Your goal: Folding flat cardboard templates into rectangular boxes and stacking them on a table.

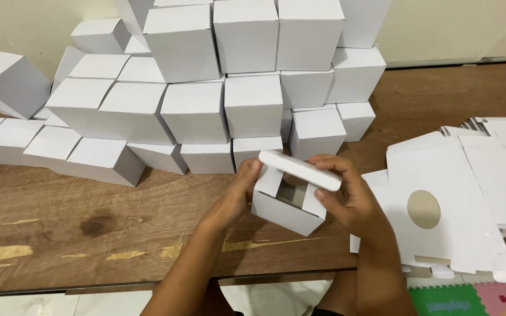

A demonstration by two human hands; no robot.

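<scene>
Nearest the camera: tiled floor and foam mats [469,299], green and pink, at the lower right, below the table edge.

Both forearms came up from the bottom edge to a small white box [285,208], half folded, held just above the wooden table [89,234] at centre. Left hand [235,196] clamped the box's left wall, thumb up at the near end of the lid flap [300,169]; looked like it was there to steady the body so it didn't skew. Right hand [349,202] closed on the right side, fingers over the top of the flap, thumb pressed on the right side flap. Flap sat raised and tilted, box mouth open under it, inside dark. Could not tell if the tuck tab had entered the slot; fingers covered that edge.

Just right of the hands: a stack of flat cardboard blanks [458,193], unfolded, top one with an oval cutout [423,209] showing brown through it. Placed within the right hand's reach, overhanging the table's front edge.

Table surface worn, paint scuffs and a dark stain on the left.

Far side: a pile of finished white boxes [206,88], closed, stacked several rows high against the wall [458,29], pushed back so the front stayed free as work space. Left end of the pile looser, a few boxes tilted.
</scene>
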